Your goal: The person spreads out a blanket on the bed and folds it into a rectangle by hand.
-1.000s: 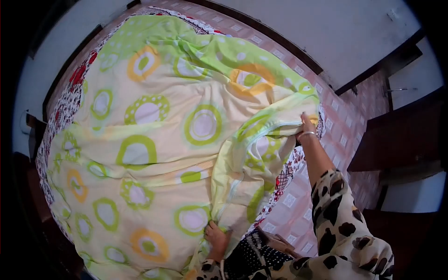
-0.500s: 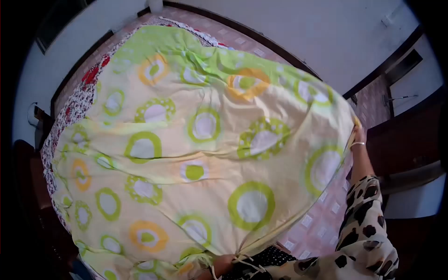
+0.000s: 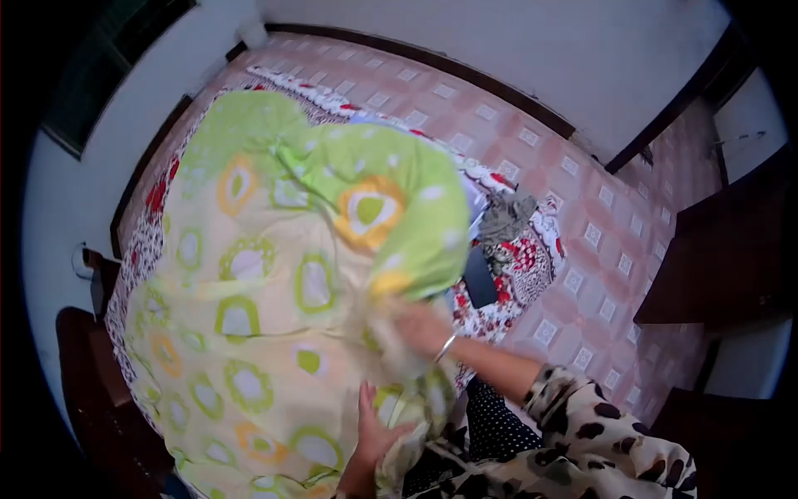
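A large cream bedsheet (image 3: 274,349) with green and orange ring prints and a green dotted border lies spread in front of me. Its right side is pulled inward and bunches up. My right hand (image 3: 416,328), blurred by motion and wearing a bracelet, grips the sheet's edge near the middle. Lower down, my left hand (image 3: 378,432) is open with fingers stretched out, beside a gathered fold of the sheet; whether it touches the cloth is unclear.
Beneath the sheet is a red-and-white patterned cover (image 3: 524,287). A dark flat rectangular object (image 3: 480,279) and a crumpled grey cloth (image 3: 507,216) lie on it. Pink tiled floor (image 3: 573,208) runs along the right. Dark wooden furniture (image 3: 723,249) stands at far right.
My right hand has swung from far right to the middle, bringing the sheet's edge along and uncovering the patterned cover and items. My left hand has come off the sheet's near edge and opened.
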A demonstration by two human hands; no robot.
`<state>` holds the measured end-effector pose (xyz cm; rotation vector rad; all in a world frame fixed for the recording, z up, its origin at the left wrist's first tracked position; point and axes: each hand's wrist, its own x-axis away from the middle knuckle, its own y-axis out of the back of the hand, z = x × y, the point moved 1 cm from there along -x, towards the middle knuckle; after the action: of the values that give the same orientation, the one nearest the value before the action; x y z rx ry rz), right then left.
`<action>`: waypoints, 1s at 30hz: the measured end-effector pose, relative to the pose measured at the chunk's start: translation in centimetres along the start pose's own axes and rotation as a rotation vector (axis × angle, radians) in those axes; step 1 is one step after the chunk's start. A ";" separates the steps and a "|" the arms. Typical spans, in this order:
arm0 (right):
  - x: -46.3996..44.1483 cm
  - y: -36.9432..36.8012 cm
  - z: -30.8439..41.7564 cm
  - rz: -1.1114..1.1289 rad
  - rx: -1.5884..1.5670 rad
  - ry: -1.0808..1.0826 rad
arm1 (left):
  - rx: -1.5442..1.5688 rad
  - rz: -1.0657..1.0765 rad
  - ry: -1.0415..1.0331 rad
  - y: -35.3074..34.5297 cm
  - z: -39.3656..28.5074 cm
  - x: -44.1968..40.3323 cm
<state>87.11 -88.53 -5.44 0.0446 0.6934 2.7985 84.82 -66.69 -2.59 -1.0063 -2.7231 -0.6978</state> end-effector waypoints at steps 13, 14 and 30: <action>2.7 4.9 -10.0 -0.016 -2.093 -0.723 | -0.047 -0.149 0.324 -2.1 -9.8 -5.5; 0.7 4.9 -9.5 -0.011 -2.222 -0.495 | -0.186 -0.042 0.117 -1.5 -13.0 -5.4; -8.3 51.8 -17.4 -1.114 -0.376 -0.355 | 0.007 0.649 -0.267 -22.3 -14.2 -11.8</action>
<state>81.05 -142.78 3.40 0.0585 0.0264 1.7239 79.19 -95.06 -1.86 -1.9580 -2.3376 -0.4537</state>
